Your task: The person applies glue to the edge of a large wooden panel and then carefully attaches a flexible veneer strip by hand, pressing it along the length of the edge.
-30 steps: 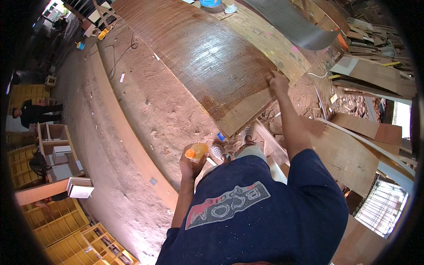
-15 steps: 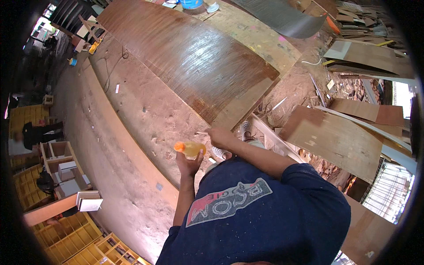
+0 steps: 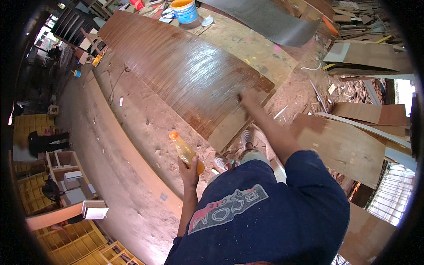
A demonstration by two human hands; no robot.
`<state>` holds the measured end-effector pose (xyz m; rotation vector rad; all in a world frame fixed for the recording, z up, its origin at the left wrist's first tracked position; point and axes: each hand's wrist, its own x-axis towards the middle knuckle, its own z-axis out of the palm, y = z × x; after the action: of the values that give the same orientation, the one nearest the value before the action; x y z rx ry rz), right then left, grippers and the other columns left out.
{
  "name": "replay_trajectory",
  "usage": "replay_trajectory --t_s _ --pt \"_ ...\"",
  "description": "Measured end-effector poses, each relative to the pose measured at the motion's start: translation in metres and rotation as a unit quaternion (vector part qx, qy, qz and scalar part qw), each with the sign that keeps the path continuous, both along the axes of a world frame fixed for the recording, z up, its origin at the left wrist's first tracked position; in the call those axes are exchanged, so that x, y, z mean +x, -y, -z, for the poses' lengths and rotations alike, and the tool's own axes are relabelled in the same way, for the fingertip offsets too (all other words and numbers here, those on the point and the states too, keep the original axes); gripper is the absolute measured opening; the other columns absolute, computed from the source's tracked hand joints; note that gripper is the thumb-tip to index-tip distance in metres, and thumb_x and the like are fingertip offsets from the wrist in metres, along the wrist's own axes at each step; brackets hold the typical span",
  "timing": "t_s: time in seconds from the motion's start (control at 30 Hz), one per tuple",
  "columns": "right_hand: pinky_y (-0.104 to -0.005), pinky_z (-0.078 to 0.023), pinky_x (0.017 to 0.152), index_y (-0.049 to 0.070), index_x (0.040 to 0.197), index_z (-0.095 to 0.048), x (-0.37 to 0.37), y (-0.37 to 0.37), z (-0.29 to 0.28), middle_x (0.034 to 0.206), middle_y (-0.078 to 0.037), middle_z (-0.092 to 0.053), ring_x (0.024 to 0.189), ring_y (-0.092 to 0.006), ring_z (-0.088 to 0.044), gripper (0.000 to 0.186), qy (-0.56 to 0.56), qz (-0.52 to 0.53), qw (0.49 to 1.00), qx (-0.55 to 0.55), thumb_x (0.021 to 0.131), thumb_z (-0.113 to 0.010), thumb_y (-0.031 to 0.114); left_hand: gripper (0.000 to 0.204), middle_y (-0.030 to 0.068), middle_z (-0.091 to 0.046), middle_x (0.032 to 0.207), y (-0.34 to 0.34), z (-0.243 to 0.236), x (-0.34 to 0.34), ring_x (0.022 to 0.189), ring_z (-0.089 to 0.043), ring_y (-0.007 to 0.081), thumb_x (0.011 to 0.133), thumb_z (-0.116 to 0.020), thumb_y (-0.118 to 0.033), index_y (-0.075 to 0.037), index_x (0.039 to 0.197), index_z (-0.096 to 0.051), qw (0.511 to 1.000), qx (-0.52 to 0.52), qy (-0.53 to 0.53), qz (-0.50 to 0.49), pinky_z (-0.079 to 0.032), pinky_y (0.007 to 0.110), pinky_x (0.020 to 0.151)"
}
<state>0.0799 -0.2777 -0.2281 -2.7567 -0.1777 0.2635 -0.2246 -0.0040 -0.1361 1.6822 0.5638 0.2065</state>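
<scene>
My left hand is closed around a clear plastic bottle of yellow-orange liquid with an orange cap, pointing away from me over the dirt floor. My right hand, blurred by motion, is over the near part of a long plywood sheet coated in glossy, streaked brown, leaving a paler strip along its near end. The fingers grip a small dark item, too smeared to make out. My shoes show just short of the sheet's near edge.
A blue bucket stands beyond the sheet, near a curved dark panel. Plywood offcuts lie to my right. A long board runs along the floor to my left. A person in dark clothes is at far left, beside wooden cabinets.
My right hand went from the sheet's right edge toward its near left corner, then forward over the coated surface. My left hand has swung the bottle so its cap points farther forward.
</scene>
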Motion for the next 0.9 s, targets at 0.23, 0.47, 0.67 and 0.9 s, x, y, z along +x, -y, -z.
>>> replay_trajectory --t_s 0.23,0.47,0.67,0.9 --pt "-0.0522 -0.053 0.082 0.015 0.121 -0.073 -0.129 -0.089 -0.024 0.098 -0.019 -0.075 0.091 -0.0392 -0.071 0.035 -0.174 -0.295 0.937 0.064 0.09 -0.063 0.026 0.055 0.0104 -0.061 0.107 0.026 -0.006 0.044 0.1 -0.066 0.0241 0.091 -0.068 -0.021 -0.004 0.139 -0.048 0.961 -0.274 0.04 -0.011 -0.059 0.043 0.087" --pt "-0.0406 -0.055 0.085 0.004 0.123 -0.071 -0.043 0.063 -0.071 0.101 -0.02 -0.073 0.092 -0.0279 -0.071 0.038 -0.034 0.018 0.951 0.308 0.098 -0.063 0.032 0.074 0.0112 -0.058 0.122 0.036 -0.05 0.098 0.11 -0.061 0.0193 0.081 -0.085 -0.013 0.002 0.144 -0.05 0.99 0.1 -0.036 0.098 -0.055 0.032 0.09" --pt "-0.0305 -0.053 0.084 -0.003 0.12 -0.073 -0.012 0.127 -0.059 0.105 -0.006 -0.075 0.091 -0.0133 -0.067 0.028 -0.085 0.185 0.812 0.548 0.098 -0.065 0.014 0.068 0.013 -0.062 0.124 0.048 -0.127 0.167 0.109 -0.063 0.0189 0.083 -0.084 -0.005 0.001 0.142 -0.052 0.99 0.073 0.117 -0.029 -0.053 0.031 0.095" --pt "-0.0319 -0.057 0.09 -0.006 0.126 -0.065 -0.024 0.085 -0.097 0.116 -0.013 -0.072 0.099 -0.0191 -0.071 0.031 -0.204 0.16 0.63 0.732 0.098 -0.065 0.008 0.068 0.015 -0.063 0.122 0.098 -0.254 0.196 0.113 -0.063 0.0239 0.085 -0.085 -0.032 0.001 0.135 -0.053 0.872 0.062 0.484 0.023 -0.053 0.037 0.099"
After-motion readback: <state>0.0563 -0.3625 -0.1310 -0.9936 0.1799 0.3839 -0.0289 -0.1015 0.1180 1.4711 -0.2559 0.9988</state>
